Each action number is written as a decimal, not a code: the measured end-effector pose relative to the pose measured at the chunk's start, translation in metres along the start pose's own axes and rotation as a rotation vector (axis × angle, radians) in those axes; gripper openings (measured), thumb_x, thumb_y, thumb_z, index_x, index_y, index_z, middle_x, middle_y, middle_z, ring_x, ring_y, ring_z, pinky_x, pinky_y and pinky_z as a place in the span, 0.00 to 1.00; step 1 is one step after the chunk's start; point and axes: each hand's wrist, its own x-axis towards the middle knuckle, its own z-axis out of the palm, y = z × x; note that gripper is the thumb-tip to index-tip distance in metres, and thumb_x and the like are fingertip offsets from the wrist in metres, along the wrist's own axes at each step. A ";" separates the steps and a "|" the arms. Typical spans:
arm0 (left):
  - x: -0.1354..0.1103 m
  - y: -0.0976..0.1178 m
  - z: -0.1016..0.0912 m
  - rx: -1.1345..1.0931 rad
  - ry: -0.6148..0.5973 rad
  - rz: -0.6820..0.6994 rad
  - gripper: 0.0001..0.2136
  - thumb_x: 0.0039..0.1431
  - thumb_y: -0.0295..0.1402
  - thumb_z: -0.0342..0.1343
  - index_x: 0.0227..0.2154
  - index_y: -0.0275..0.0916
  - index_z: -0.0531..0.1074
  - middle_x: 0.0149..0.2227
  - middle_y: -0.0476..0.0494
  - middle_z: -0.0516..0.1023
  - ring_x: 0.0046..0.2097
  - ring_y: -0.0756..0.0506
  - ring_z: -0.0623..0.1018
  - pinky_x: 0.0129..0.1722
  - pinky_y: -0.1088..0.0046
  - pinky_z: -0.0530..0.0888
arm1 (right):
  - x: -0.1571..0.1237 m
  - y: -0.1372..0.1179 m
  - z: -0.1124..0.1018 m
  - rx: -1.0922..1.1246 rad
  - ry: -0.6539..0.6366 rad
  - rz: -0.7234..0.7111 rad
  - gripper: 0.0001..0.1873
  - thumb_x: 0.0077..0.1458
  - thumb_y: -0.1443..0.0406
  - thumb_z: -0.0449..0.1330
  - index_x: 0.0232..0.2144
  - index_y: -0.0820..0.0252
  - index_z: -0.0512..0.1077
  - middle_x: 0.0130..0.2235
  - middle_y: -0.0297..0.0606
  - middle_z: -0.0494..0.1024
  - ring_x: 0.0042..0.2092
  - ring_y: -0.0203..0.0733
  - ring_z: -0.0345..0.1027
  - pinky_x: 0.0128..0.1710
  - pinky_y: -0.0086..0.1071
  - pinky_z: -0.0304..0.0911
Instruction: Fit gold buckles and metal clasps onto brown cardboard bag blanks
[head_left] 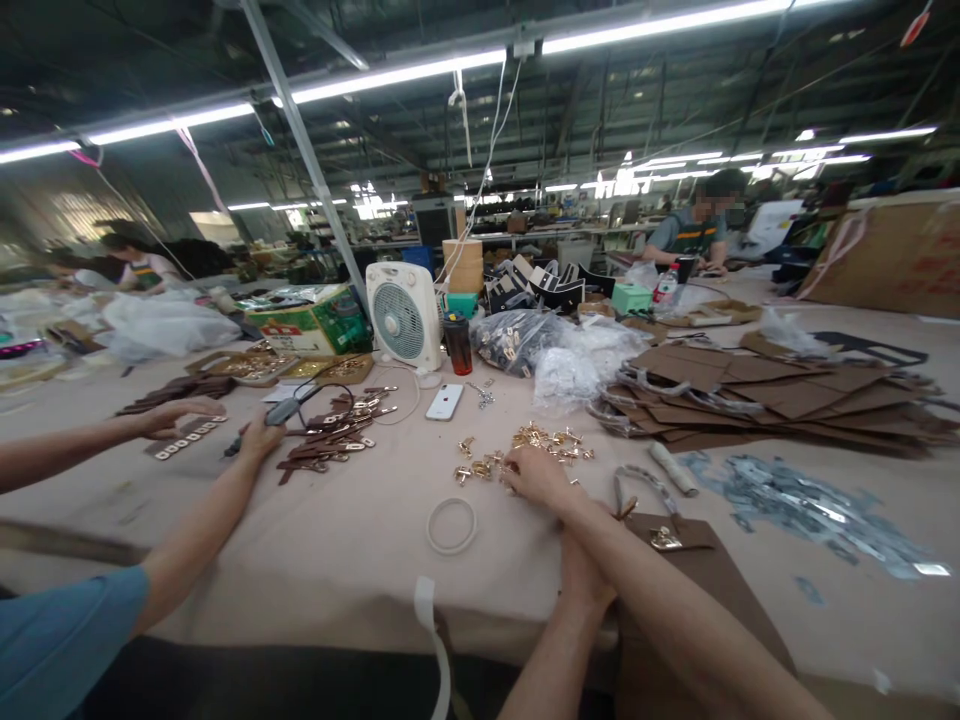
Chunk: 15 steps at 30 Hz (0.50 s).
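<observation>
My right hand (pixel 536 475) reaches across my left arm to a loose pile of small gold metal fittings (pixel 551 438). Its fingers are bent together at the pile's near edge; what lies between them is hidden. Beneath the right forearm is my left hand (pixel 583 572), by the left edge of a brown bag panel (pixel 720 575). The forearm covers most of its fingers, so their hold does not show. On the panel sit a gold clasp (pixel 664 539) and a plastic-wrapped handle (pixel 645 483). A white tape roll (pixel 451 526) lies left of my hands.
At left, a co-worker's hands hold a grey tool (pixel 283 410) and a brown strip (pixel 187 438). Brown straps (pixel 326 440), a phone (pixel 445 402), a fan (pixel 406 318) and a cup (pixel 457 345) stand beyond. Stacked brown panels (pixel 787 395) and clear plastic pieces (pixel 817 510) lie right.
</observation>
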 end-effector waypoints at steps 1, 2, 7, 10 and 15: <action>0.000 -0.001 0.001 0.002 0.007 -0.003 0.06 0.64 0.34 0.54 0.36 0.42 0.76 0.39 0.40 0.82 0.43 0.39 0.80 0.54 0.58 0.76 | 0.000 0.000 0.001 0.024 0.010 0.005 0.06 0.57 0.63 0.64 0.32 0.58 0.81 0.38 0.47 0.83 0.45 0.53 0.77 0.49 0.40 0.66; 0.000 -0.001 0.002 0.005 0.013 -0.002 0.06 0.64 0.34 0.53 0.36 0.42 0.75 0.39 0.40 0.82 0.43 0.39 0.80 0.54 0.58 0.76 | 0.000 0.001 0.002 0.055 0.025 0.005 0.06 0.57 0.64 0.63 0.33 0.57 0.81 0.39 0.46 0.83 0.45 0.52 0.77 0.50 0.40 0.66; 0.003 0.000 0.003 0.014 0.023 0.038 0.06 0.65 0.34 0.53 0.34 0.45 0.74 0.37 0.42 0.81 0.42 0.39 0.79 0.51 0.59 0.77 | -0.007 0.000 -0.007 0.272 0.167 -0.004 0.13 0.63 0.65 0.57 0.47 0.59 0.78 0.49 0.47 0.82 0.52 0.49 0.75 0.57 0.41 0.66; 0.004 0.005 0.002 0.001 0.027 0.047 0.08 0.66 0.36 0.51 0.36 0.45 0.75 0.39 0.41 0.81 0.43 0.37 0.79 0.49 0.58 0.76 | -0.019 0.000 -0.021 0.477 0.249 0.032 0.17 0.70 0.63 0.48 0.53 0.60 0.72 0.45 0.43 0.83 0.46 0.43 0.78 0.49 0.36 0.72; 0.006 0.011 0.007 -0.087 -0.033 0.070 0.13 0.65 0.32 0.49 0.47 0.44 0.75 0.55 0.39 0.78 0.58 0.34 0.73 0.63 0.52 0.66 | -0.055 0.026 -0.053 0.616 0.380 0.152 0.22 0.75 0.58 0.34 0.63 0.54 0.58 0.52 0.37 0.79 0.43 0.33 0.79 0.46 0.32 0.74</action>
